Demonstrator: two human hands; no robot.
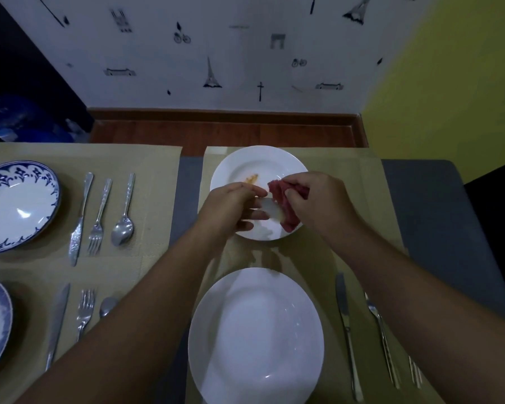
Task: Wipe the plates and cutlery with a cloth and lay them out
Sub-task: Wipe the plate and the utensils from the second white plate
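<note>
The table carries two beige placemats, and the settings on the left placemat look finished: a blue-patterned plate near its far left edge with a knife, fork and spoon in a row beside it, and a second such set at the near left corner. I judge they lie parallel because they are already laid out.

On the right placemat a large white plate sits at the near edge, with a knife and a fork to its right. The far white plate lies near the far edge and has an orange stain, so it probably waits for wiping.

Above this far plate, the left hand is closed around a pale, blurred piece, probably cutlery; I cannot tell which. It holds the piece out so the cloth can reach it. The right hand pinches the red cloth around its end.
</note>
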